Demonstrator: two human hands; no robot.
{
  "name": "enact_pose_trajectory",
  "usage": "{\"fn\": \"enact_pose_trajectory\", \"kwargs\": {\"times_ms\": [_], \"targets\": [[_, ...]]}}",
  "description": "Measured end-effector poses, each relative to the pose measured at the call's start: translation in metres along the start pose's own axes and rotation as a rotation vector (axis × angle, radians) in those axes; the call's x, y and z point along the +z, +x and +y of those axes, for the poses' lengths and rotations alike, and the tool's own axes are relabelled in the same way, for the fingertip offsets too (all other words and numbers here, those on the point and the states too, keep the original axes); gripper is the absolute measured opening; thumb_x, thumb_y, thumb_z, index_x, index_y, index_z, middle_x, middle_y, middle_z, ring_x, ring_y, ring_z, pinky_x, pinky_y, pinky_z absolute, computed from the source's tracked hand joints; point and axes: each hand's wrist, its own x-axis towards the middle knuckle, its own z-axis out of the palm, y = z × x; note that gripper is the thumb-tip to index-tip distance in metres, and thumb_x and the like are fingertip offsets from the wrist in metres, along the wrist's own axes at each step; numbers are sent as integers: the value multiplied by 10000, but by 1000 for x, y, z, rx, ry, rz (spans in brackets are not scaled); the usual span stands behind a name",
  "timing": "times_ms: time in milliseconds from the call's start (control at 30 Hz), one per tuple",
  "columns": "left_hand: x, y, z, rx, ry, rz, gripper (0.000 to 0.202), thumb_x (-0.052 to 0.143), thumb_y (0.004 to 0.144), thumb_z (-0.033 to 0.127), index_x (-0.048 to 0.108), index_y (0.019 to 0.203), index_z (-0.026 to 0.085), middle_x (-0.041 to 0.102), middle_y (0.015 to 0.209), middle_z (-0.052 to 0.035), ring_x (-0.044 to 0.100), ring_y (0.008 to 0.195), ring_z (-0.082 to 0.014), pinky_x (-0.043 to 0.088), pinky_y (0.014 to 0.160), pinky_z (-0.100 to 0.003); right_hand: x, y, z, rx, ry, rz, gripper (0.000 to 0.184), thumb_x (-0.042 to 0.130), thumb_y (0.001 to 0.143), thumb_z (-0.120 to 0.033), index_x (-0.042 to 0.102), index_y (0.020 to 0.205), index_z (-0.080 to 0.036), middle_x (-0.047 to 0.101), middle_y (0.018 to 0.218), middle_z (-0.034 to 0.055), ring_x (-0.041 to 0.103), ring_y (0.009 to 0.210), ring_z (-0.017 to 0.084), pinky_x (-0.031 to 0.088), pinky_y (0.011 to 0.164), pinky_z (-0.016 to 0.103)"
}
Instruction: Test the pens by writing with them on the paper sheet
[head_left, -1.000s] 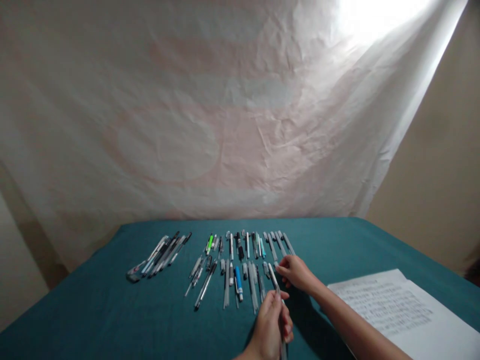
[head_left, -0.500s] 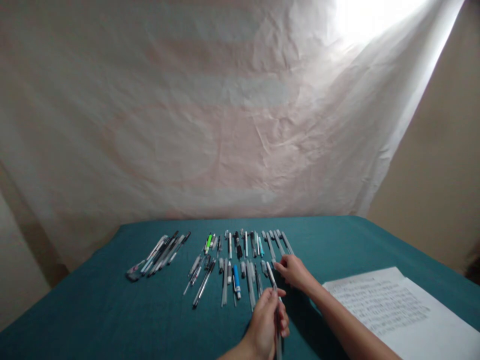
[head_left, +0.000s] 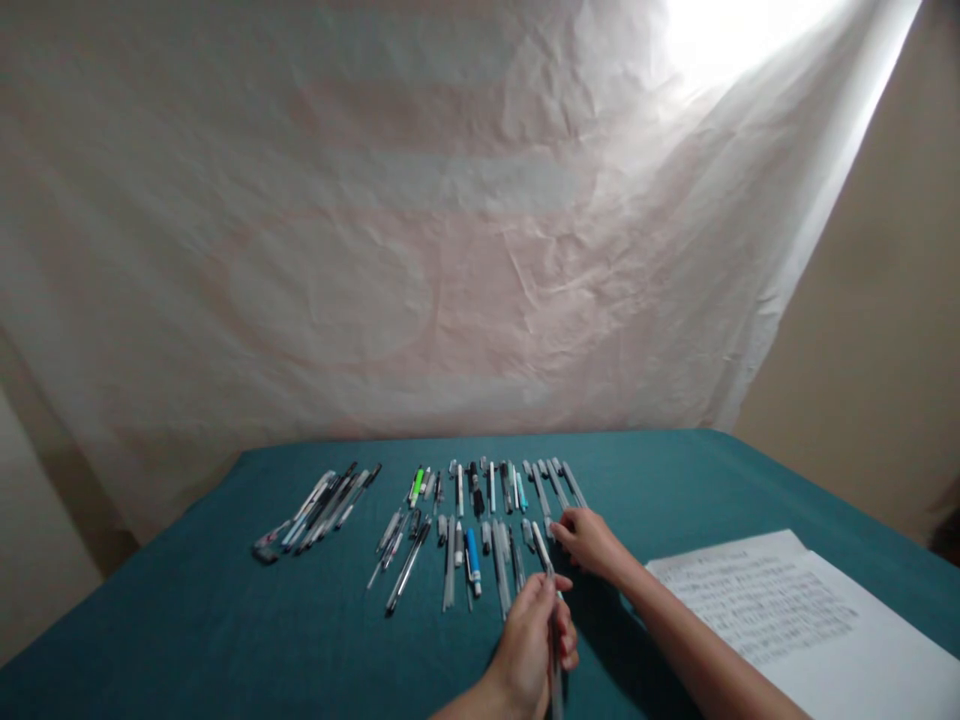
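Front and centre, my left hand is closed around a slim clear pen barrel, which points away from me; its upper end overlaps the pen parts behind it. Just beyond, to the right, my right hand rests low at the cloth with its fingertips pinched together. Whatever those fingertips hold is too small and hidden to make out. Around them lie disassembled pens in two rows. Clear barrels lie behind my right hand, and a blue pen barrel and long clear tubes are left of my left hand.
At the left lies a bunch of pens. A green pen piece is in the back row, and a dark-tipped clear pen lies nearer. Paper sheets with writing lie right, on the green cloth. A pale sheet hangs behind.
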Motion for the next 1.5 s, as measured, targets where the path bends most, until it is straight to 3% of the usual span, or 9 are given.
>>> {"fn": "enact_pose_trajectory", "kwargs": {"times_ms": [133, 267, 433, 500, 567, 733, 933, 1200, 1500], "targets": [[2, -2, 7, 43, -41, 29, 366, 548, 713, 478, 470, 874, 159, 409, 561, 55, 364, 437, -48, 218, 431, -193, -6, -3, -7, 10, 38, -40, 227, 499, 749, -339, 522, 634, -145, 591, 525, 10, 486, 351, 84, 296, 310, 155], [6, -3, 32, 182, -77, 57, 308, 521, 760, 427, 489, 889, 149, 484, 579, 29, 467, 511, -75, 341, 512, -199, -17, -14, -22, -3, 82, -140, 292, 493, 750, -391, 542, 614, -138, 581, 510, -5, 458, 344, 66, 287, 304, 143], [0, 2, 66, 382, -92, 108, 213, 527, 777, 347, 470, 881, 170, 605, 763, -22, 593, 808, -156, 415, 767, -284, -27, -42, -50, -23, 298, -469, 455, 418, 768, -519, 590, 632, -121, 609, 536, 22, 474, 370, 71, 312, 330, 149], [-7, 7, 74, 441, -75, 142, 199, 533, 774, 333, 465, 873, 174, 627, 819, -41, 588, 878, -172, 409, 812, -307, -26, -51, -59, 2, 381, -603, 508, 388, 764, -562, 601, 651, -114, 629, 571, 38, 492, 385, 76, 324, 344, 155], [-14, 12, 77, 479, -63, 164, 196, 536, 772, 326, 458, 880, 182, 638, 854, -50, 588, 894, -168, 409, 829, -316, -23, -56, -64, 16, 425, -651, 514, 387, 760, -573, 599, 667, -115, 628, 583, 34, 497, 401, 75, 336, 362, 156], [-21, 16, 75, 499, -78, 155, 178, 523, 786, 305, 451, 894, 182, 644, 891, -59, 582, 921, -159, 413, 848, -312, -14, -51, -61, 16, 477, -510, 444, 427, 753, -554, 540, 643, -138, 502, 467, -44, 432, 370, 60, 307, 355, 151], [-17, 14, 64, 362, -74, 54, 217, 563, 764, 260, 494, 940, 154, 622, 992, -97, 566, 971, -189, 401, 898, -342, -9, -40, -54, -23, 510, -332, 457, 391, 763, -565, 453, 571, -155, 415, 421, -67, 356, 331, 49, 260, 334, 157], [-23, 19, 58, 364, -65, 92, 170, 554, 774, 236, 491, 909, 154, 626, 992, -105, 569, 976, -201, 421, 886, -347, 4, -32, -46, -141, 362, -154, 448, 345, 800, -536, 439, 573, -161, 389, 427, -59, 359, 362, 62, 269, 362, 166], [-25, 23, 59, 377, -29, 119, 170, 560, 767, 264, 481, 873, 157, 637, 949, -84, 591, 933, -172, 466, 829, -297, 7, -31, -42, -284, 194, -6, 406, 373, 822, -467, 493, 604, -146, 468, 496, -24, 420, 464, 83, 315, 455, 180]]}}
